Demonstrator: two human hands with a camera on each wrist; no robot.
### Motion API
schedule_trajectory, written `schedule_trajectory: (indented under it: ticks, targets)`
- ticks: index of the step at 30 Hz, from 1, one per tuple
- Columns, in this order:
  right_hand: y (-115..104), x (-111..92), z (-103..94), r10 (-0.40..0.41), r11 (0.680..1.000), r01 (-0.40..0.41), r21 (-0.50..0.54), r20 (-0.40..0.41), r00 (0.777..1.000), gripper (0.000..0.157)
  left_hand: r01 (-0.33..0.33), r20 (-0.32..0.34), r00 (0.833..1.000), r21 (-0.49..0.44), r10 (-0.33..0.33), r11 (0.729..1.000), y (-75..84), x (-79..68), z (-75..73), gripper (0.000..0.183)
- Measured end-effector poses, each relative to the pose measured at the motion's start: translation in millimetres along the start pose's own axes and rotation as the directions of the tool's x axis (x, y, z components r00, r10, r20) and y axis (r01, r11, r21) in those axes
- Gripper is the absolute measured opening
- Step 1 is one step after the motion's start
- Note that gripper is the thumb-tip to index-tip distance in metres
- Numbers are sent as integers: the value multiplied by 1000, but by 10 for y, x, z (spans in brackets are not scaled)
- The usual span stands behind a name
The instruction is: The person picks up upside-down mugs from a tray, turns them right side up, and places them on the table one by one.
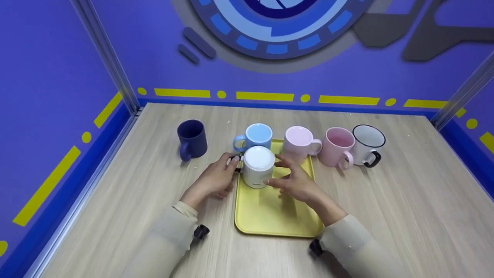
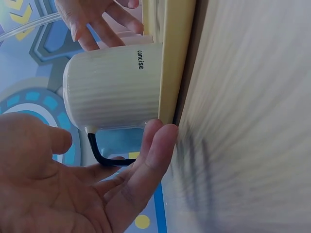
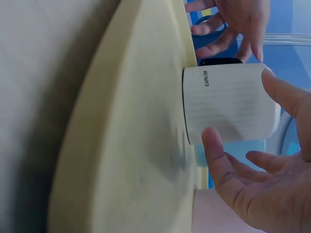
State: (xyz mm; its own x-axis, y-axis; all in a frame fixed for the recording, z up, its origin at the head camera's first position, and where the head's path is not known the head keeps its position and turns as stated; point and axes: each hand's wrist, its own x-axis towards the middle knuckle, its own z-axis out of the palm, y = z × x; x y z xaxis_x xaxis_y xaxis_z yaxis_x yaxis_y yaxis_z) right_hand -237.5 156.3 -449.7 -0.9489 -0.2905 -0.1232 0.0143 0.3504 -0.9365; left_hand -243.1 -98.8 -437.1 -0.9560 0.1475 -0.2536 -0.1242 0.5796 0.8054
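Note:
A white ribbed mug (image 1: 257,170) with a black handle (image 2: 99,151) stands mouth-down on the left part of a yellow tray (image 1: 270,226). Its small printed word is upside down. At the handle is my left hand (image 1: 217,175), the fingers loosely extended and the thumb apart from them in the left wrist view. My right hand (image 1: 295,181) is on the mug's other side, thumb and fingers spread around its wall; whether they touch it I cannot tell. Behind the white mug are a light blue mug (image 1: 259,133), partly hidden, and a pale pink mug (image 1: 299,141).
A dark blue mug (image 1: 193,139) stands on the wooden table (image 1: 127,185) to the left. Right of the tray are a pink mug (image 1: 336,148) and a white mug with a black rim (image 1: 366,144), close together. A purple-blue wall panel (image 1: 270,79) bounds the table's far edge.

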Motion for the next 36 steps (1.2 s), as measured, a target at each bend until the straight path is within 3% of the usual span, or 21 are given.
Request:
schedule_trajectory:
  ticks: [5, 16, 23, 36]
  targets:
    - [3, 62, 91, 7, 1000, -7, -17, 21, 1000, 87, 17, 3, 1000, -12, -17, 1000, 4, 64, 12, 41]
    - [15, 126, 199, 52, 998, -54, -40, -40, 998, 88, -2, -7, 1000, -38, 2, 999, -23, 140, 4, 31]
    - [19, 147, 199, -27, 988, 16, -157, -65, 998, 90, -31, 22, 999, -101, 33, 994, -31, 140, 4, 29]
    - [54, 119, 165, -86, 990, 81, -116, -46, 995, 83, -44, 64, 996, -182, 56, 982, -37, 93, -7, 30]
